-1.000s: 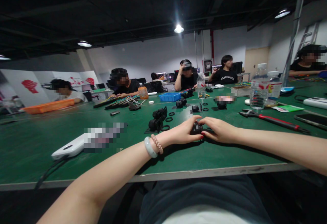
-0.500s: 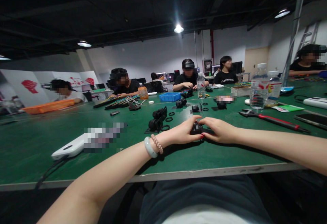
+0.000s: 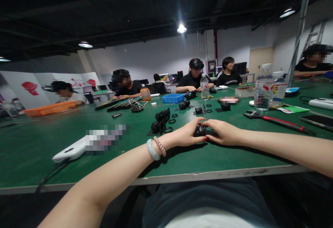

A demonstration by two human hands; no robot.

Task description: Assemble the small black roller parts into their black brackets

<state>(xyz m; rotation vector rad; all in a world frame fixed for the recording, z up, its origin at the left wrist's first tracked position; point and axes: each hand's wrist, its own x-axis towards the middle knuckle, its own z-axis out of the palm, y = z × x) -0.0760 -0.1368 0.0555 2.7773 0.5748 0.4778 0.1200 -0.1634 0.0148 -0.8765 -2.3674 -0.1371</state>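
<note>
Between my two hands, low over the green table [image 3: 125, 165], is a small black plastic part [image 3: 200, 130], mostly covered by fingers. My left hand [image 3: 189, 132] grips it from the left, thumb below and index finger above. From the right, my right hand [image 3: 221, 132] closes its fingertips on the same part. Just past my left wrist lie more black parts [image 3: 159, 121], one stacked behind another, with black rings [image 3: 168, 130] beside them. Farther back sit other black parts [image 3: 198, 110] of a similar look, next to two small rings [image 3: 208, 111].
An adjustable wrench [image 3: 279, 121] with red-black handles lies at right, near a phone [image 3: 318, 122] and water bottles [image 3: 263, 91]. A white device [image 3: 71, 149] with a cable is at left. Behind are a blue tray [image 3: 172, 98], an orange tray [image 3: 49, 108] and several people.
My hands and the black part stay in place. Across the table, one person's head has shifted slightly to the right.
</note>
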